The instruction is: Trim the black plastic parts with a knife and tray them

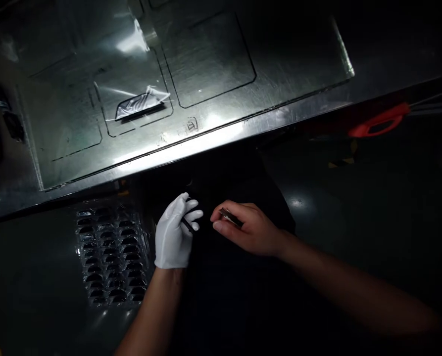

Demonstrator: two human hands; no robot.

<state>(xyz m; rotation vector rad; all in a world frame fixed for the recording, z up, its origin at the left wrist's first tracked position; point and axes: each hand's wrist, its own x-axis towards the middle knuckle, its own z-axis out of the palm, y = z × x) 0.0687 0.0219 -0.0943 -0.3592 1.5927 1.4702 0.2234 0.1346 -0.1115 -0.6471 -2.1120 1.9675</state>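
My left hand (174,232), in a white glove, has its fingers curled around a thin dark piece (187,225). My bare right hand (248,228) is beside it, pinching a small flat dark part (230,216) between thumb and fingers. Both hands hover over a dark surface just below a metal bench edge, a few centimetres apart. A clear plastic tray (111,254) with several rows of small dark parts lies to the left of the gloved hand.
A shiny metal bench top (191,74) with outlined panels fills the upper half. A clear bag with a dark part (141,104) lies on it. A red handle (380,123) shows at the right. The surroundings are very dark.
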